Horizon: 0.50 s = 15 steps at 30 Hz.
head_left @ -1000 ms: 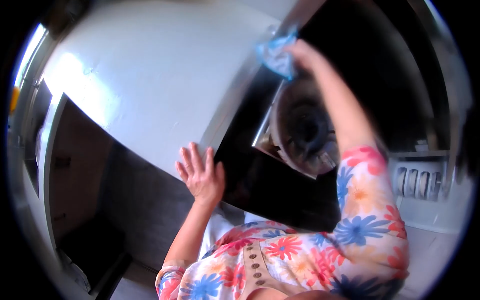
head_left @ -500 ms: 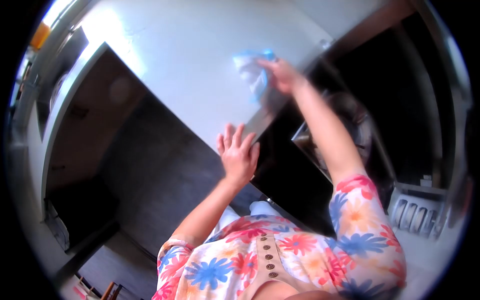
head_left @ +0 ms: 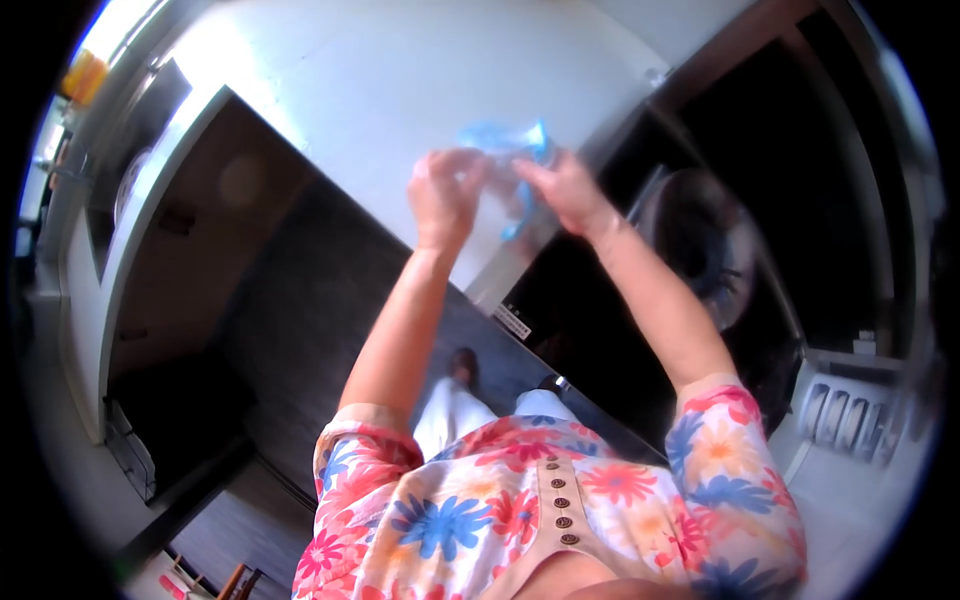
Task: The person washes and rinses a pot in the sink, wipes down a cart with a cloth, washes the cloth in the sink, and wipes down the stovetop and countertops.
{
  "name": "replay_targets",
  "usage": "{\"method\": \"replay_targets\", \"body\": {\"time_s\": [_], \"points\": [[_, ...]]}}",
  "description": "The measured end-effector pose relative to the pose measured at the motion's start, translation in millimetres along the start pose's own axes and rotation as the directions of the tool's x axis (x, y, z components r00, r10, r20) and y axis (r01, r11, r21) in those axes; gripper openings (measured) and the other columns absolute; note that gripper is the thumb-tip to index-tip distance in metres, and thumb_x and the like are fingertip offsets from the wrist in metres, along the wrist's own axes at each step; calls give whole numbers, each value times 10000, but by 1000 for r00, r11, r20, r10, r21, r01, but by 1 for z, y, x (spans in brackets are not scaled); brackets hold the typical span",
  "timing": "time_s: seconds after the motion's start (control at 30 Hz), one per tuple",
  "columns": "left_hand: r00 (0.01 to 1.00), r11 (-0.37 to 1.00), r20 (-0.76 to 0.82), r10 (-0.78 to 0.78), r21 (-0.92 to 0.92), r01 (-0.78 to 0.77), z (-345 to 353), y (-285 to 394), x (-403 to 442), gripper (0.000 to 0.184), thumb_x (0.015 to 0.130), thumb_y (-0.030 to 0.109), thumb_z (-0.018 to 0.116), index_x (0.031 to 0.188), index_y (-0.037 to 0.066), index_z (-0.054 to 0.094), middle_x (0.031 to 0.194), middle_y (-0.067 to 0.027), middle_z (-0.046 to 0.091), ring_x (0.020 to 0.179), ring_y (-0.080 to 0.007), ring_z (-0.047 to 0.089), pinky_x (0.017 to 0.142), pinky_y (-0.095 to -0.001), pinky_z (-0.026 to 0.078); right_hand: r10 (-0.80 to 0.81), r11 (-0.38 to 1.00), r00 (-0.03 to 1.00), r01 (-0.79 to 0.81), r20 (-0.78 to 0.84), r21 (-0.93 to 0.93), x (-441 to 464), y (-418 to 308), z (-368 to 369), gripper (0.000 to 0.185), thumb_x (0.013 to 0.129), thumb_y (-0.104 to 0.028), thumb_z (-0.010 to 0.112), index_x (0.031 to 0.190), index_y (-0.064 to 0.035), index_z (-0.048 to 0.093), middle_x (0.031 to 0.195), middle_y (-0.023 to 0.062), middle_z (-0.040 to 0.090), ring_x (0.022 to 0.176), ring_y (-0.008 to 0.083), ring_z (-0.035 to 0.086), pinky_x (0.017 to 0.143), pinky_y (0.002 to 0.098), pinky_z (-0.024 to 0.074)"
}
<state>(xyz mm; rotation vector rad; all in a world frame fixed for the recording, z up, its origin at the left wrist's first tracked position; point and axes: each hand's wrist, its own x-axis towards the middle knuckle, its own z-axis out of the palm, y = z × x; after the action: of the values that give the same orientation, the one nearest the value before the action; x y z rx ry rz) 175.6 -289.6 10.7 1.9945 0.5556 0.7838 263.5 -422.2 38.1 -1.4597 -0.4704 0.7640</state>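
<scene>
A thin white cloth with blue edges (head_left: 512,138), blurred by motion, is bunched up between my two hands above the white surface. My right hand (head_left: 568,195) grips its right side, thumb against fingers, and a blue-edged fold hangs below. On the other side, my left hand (head_left: 443,195) is raised with fingertips pinched together at the cloth's left part. Under both hands lies the smooth white surface (head_left: 370,130), whose near corner points toward me.
To the right is a dark glossy area with a round, blurred metallic object (head_left: 700,240). A small printed label (head_left: 512,321) sits by the white surface's near corner. A white slotted item (head_left: 845,420) stands far right; dark floor (head_left: 300,270) shows at left.
My left hand has lifted off the near corner of the white surface and moved up to the cloth. My right hand has come slightly nearer me, still holding the cloth.
</scene>
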Motion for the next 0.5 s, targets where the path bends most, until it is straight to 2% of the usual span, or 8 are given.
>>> {"method": "replay_targets", "body": {"time_s": [0.1, 0.2, 0.23, 0.27, 0.33, 0.43, 0.47, 0.5], "points": [[999, 997, 36, 25, -79, -22, 7, -1, 2, 168, 779, 168, 667, 855, 19, 679, 761, -70, 653, 704, -114, 597, 656, -250, 462, -70, 997, 996, 71, -57, 30, -9, -5, 0, 176, 870, -117, 541, 990, -20, 627, 878, 42, 632, 732, 98, 589, 618, 243, 487], [999, 995, 37, 9, -97, -5, 12, 4, 7, 161, 789, 149, 652, 865, 8, 673, 750, -65, 653, 709, -96, 582, 661, -245, 456, -57, 992, 995, 66, -86, 109, -14, -16, -9, 180, 871, -116, 540, 997, -16, 621, 879, 44, 630, 729, 105, 596, 620, 247, 497], [1000, 990, -6, 19, -141, -19, 17, -5, 10, 158, 797, 134, 641, 875, -2, 667, 736, -53, 652, 709, -86, 572, 663, -237, 451, 76, 983, 992, -57, -103, 175, -18, -27, -15, 238, 855, -119, 573, 1072, -22, 579, 961, 69, 611, 866, 183, 593, 772, 304, 489], [999, 993, -22, 25, -114, -28, 14, -7, 14, 159, 804, 131, 635, 878, -6, 665, 753, -44, 659, 718, -92, 583, 668, -236, 450, 44, 972, 991, -13, -124, 236, -23, -38, -18, 224, 857, -122, 569, 1057, -22, 584, 941, 68, 618, 830, 175, 604, 743, 306, 506], [998, 1000, -59, 22, -7, -22, 6, -6, 23, 150, 798, 178, 615, 857, 51, 666, 778, -119, 652, 740, -252, 627, 690, -340, 468, -25, 934, 981, 91, -192, 346, -37, -61, -32, 198, 861, -129, 562, 1025, -23, 594, 901, 66, 632, 760, 160, 624, 685, 309, 541], [995, 992, -74, 65, 112, -56, 7, -49, 53, 144, 802, 161, 617, 928, 116, 669, 789, -65, 659, 751, -193, 623, 688, -313, 476, -145, 862, 944, 268, -296, 431, -76, -98, -86, 221, 856, -151, 573, 1044, -36, 585, 980, 81, 624, 887, 189, 614, 777, 329, 524], [998, 981, -35, 59, 189, -51, 6, -57, 65, 180, 795, 128, 603, 962, 148, 667, 820, -46, 667, 769, -180, 626, 696, -297, 480, -188, 841, 917, 335, -351, 424, -96, -111, -104, 233, 856, -160, 575, 1054, -37, 579, 1009, 87, 619, 909, 196, 609, 800, 331, 516], [997, 981, 10, 81, 175, -81, 8, -68, 78, 257, 775, 67, 575, 994, 173, 658, 847, -27, 673, 814, -177, 632, 739, -302, 487, -240, 828, 875, 411, -421, 382, -122, -125, -122, 256, 857, -168, 577, 1075, -35, 569, 1042, 93, 610, 943, 203, 598, 827, 339, 502]]}}
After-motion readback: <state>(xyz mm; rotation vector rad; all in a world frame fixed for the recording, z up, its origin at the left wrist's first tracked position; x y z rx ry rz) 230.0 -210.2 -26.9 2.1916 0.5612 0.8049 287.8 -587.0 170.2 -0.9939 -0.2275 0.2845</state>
